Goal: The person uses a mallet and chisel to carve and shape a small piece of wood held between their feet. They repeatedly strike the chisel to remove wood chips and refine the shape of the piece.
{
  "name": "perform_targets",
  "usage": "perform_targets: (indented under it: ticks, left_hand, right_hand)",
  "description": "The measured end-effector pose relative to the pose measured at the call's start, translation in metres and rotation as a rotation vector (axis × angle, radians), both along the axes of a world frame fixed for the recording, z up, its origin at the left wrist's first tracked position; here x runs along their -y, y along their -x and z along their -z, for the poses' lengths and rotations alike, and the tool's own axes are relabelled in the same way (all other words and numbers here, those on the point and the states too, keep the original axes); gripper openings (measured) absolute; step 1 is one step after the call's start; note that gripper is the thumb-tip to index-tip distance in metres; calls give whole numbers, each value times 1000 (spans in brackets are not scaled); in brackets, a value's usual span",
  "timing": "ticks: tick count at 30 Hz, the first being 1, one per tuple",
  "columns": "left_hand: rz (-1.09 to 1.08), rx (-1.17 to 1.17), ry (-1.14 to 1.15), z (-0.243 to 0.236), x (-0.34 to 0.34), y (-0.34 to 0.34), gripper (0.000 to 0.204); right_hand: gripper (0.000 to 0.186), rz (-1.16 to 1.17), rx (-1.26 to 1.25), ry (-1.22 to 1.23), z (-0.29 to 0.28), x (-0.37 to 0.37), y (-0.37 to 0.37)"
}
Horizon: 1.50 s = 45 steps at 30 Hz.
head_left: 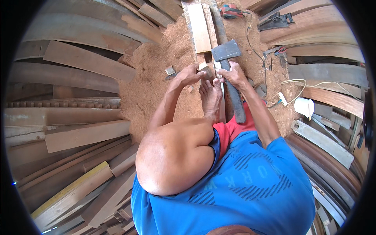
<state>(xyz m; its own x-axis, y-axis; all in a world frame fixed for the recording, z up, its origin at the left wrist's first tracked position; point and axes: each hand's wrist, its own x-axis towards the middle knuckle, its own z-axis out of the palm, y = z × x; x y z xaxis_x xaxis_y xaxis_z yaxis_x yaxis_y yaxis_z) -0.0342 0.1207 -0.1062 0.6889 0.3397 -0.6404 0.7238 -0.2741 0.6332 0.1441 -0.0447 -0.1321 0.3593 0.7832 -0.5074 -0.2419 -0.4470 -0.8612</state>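
My right hand [235,75] is closed around the handle of a mallet [234,96], just below its dark, blocky head [226,50]. The handle slants back toward my lap. To the left, my left hand [190,75] has its fingers bent against a small pale wooden block [204,67]; part of the grip is hidden. My bare foot [211,96] is set on the work between and below both hands. A light wooden plank [199,29] lies lengthwise just beyond the block, on a narrow beam [222,23].
Sawdust [156,78] covers the floor. Boards [88,60] are stacked on both sides. A red power tool [231,11] with a cord lies beyond the beam. At right are a handsaw [276,21], pliers [281,50], a white cup [304,107] and a pale cable [299,81].
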Motion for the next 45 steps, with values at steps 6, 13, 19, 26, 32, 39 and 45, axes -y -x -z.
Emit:
perform_targets:
  ticks: [6,13,19,26,32,39,45]
  left_hand:
    - [-156,132,238,-1,10,10,44]
    - [-359,136,85,34,33,11,41]
    - [-403,122,118,11,34,17,47]
    - [-82,24,57,-7,25,12,43]
    - [-24,73,4,4,25,22,42]
    - [-35,42,-61,-99,-48,61,47]
    - [394,-222,-455,-204,-123,89,48]
  right_hand:
    - [25,-119,90,-49,1,-10,8]
    - [29,-183,94,23,-3,-12,7]
    - [29,-285,175,65,-17,-11,16]
    - [29,-247,125,103,-33,-12,-6]
    - [26,-281,189,39,-28,-40,-20]
    - [37,-478,490,14,-5,-86,-40]
    - [58,-464,1074,152,32,-92,-22]
